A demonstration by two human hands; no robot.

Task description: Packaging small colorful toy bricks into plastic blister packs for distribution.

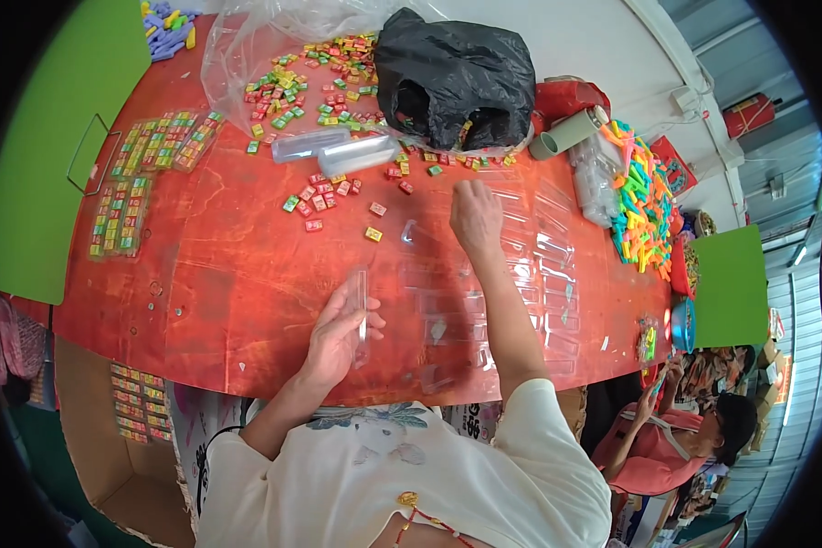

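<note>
My left hand is closed around a slim clear plastic case, held upright over the near middle of the table. Reaching forward, my right hand has its fingers curled down at the far end of rows of clear plastic cases lying flat. Whatever those fingertips hold, if anything, is hidden. Small red, yellow and green wrapped blocks lie loose beyond my left hand. More of them are scattered just past my right fingertips, by a black plastic bag.
Stacked clear trays lie mid-table. Filled packs are laid out at left, near a green board. At right are a grey-green cylinder and a colourful heap of plastic pieces. A person in pink sits at lower right.
</note>
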